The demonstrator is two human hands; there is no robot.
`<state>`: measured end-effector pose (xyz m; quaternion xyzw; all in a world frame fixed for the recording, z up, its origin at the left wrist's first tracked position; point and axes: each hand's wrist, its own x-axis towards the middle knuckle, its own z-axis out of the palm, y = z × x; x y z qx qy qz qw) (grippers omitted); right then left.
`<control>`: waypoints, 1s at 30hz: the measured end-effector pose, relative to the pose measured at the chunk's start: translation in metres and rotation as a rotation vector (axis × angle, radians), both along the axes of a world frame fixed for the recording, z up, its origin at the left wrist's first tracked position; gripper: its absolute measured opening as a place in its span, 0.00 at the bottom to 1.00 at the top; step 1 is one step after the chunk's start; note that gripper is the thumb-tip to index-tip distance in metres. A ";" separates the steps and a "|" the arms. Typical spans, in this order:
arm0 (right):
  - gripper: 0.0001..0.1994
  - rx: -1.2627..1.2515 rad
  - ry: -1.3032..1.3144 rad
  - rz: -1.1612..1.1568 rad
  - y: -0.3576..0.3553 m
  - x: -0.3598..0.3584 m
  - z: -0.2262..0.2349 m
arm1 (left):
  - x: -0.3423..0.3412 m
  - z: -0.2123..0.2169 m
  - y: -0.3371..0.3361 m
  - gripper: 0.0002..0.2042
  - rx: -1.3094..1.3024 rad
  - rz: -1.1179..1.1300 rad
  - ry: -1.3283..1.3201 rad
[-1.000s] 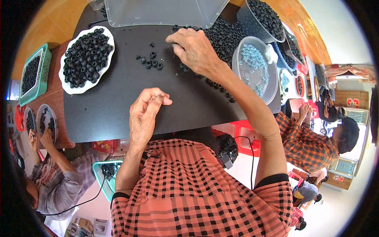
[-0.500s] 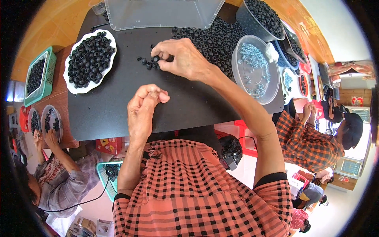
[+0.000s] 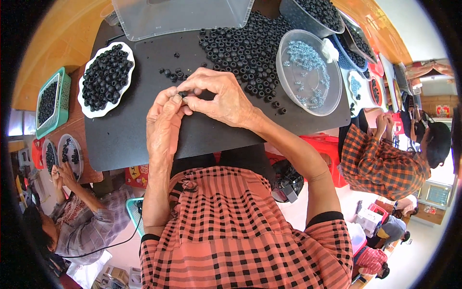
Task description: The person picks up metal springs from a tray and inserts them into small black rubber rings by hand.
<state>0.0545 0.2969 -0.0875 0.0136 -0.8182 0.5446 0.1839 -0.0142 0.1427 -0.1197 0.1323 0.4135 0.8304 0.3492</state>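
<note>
Over the black mat: both hands meet at the middle, fingertips pinched together on one small black ring [image 3: 183, 94].
Left hand [image 3: 163, 126]: fingers closed round the ring from below, thumb and forefinger nipping it just above the mat.
Right hand [image 3: 222, 96]: fingers curled shut against the same ring from the other side; whether it also carries a second tiny part I cannot tell, the knuckles hide it.
Doing it well: I'd say keep the pinch low over the black mat [image 3: 125, 139] so a slipped piece lands on it, and turn with fingertips only.
Supply: loose heap of black rings [image 3: 245, 45] just beyond the right hand, a few strays [image 3: 173, 73] near the left.
Edges: white plate of rings [image 3: 105, 79] well to the left, clear tub of metal springs [image 3: 308, 72] to the right, clear lid [image 3: 183, 17] at the far edge.
Open room: bare mat near the desk's front edge, below the wrists.
Neighbours: other people sort at both sides, apart.
</note>
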 end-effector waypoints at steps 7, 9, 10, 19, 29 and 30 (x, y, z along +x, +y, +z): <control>0.06 0.059 0.128 -0.049 0.003 0.008 -0.010 | 0.002 0.001 0.001 0.08 -0.131 -0.034 0.049; 0.05 0.001 0.089 -0.050 0.002 0.013 -0.010 | 0.004 0.000 -0.001 0.07 -0.174 -0.059 0.060; 0.05 -0.016 0.074 -0.070 0.001 0.016 -0.009 | 0.005 0.000 -0.002 0.07 -0.175 -0.061 0.060; 0.04 -0.001 0.109 -0.269 0.003 0.019 -0.027 | 0.004 0.005 -0.002 0.06 -0.177 -0.050 0.051; 0.06 0.599 0.115 -0.321 0.005 0.013 -0.039 | 0.015 0.002 -0.008 0.09 -0.142 -0.045 0.092; 0.06 0.552 0.161 -0.328 0.005 0.016 -0.037 | 0.015 0.000 -0.007 0.08 -0.144 -0.020 0.114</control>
